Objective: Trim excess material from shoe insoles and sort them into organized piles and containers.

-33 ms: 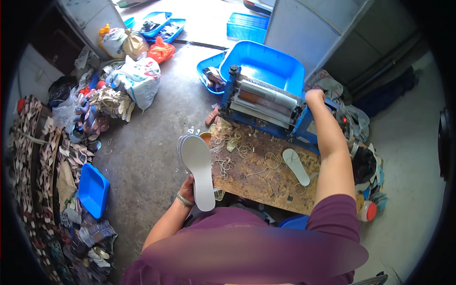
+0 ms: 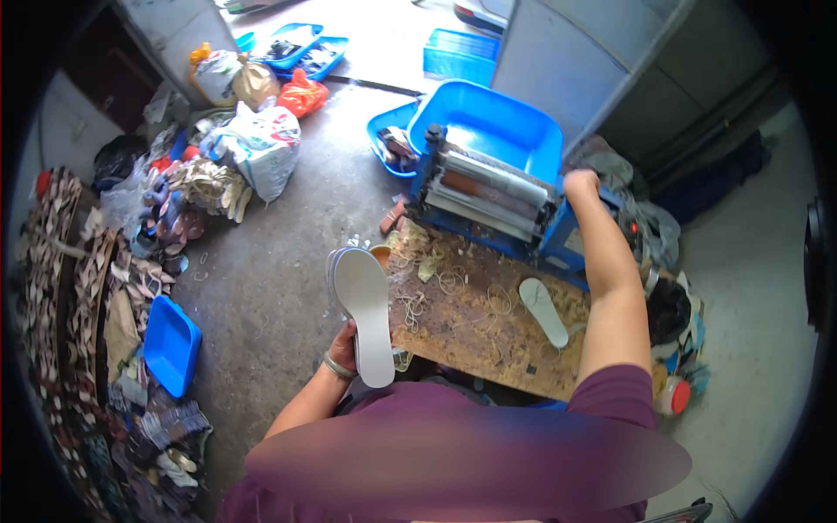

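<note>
My left hand point(image 2: 343, 349) is closed around a stack of pale shoe insoles point(image 2: 364, 301), held upright by one edge with the broad ends away from me. The stack is left of the worktable's near corner. Farther off, my right hand point(image 2: 581, 181) is curled at the far right end of a blue roller machine point(image 2: 488, 199); whatever lies inside its fingers is hidden. The machine has long metal rollers and stands at the back of the worn wooden table point(image 2: 471, 340). A single pale insole point(image 2: 543, 311) lies on the table, right of the middle.
Thread loops point(image 2: 452, 279) and scraps litter the table. Behind the machine sits a large blue basin point(image 2: 488, 113), beside a smaller blue basin point(image 2: 384, 131). Full bags point(image 2: 261, 144) and heaped shoe parts point(image 2: 78, 288) line the left. A blue tray point(image 2: 171, 347) rests on the floor.
The whole view has shifted very slightly. Both hands, the insole stack and the machine keep about the same places relative to each other.
</note>
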`<state>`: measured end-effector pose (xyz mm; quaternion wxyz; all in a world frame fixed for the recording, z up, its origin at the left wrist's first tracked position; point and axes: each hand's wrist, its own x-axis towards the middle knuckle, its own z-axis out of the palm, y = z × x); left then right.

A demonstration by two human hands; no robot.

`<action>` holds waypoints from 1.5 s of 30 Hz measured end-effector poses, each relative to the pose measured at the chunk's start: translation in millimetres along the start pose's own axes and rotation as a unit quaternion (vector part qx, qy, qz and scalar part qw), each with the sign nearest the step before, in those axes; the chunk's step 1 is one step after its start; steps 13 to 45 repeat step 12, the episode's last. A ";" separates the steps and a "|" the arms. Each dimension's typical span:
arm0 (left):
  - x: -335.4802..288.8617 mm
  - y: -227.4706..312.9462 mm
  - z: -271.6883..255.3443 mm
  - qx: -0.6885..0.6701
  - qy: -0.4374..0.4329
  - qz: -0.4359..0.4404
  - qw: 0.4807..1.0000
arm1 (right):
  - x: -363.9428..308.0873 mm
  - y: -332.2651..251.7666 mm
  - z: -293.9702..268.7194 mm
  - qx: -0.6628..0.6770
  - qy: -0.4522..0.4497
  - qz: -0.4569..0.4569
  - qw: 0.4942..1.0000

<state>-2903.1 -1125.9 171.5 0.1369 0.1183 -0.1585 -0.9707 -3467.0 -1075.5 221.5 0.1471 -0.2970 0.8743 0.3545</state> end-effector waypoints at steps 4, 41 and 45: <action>6.2 -5.0 -17.6 0.013 0.081 -0.014 0.997 | -36.5 30.4 43.7 0.133 0.395 -0.013 0.909; 17.7 -17.1 17.1 0.005 0.073 -0.041 0.996 | -291.3 -97.7 17.2 0.424 0.263 -0.625 0.601; 17.7 -17.1 17.1 0.005 0.073 -0.041 0.996 | -291.3 -97.7 17.2 0.424 0.263 -0.625 0.601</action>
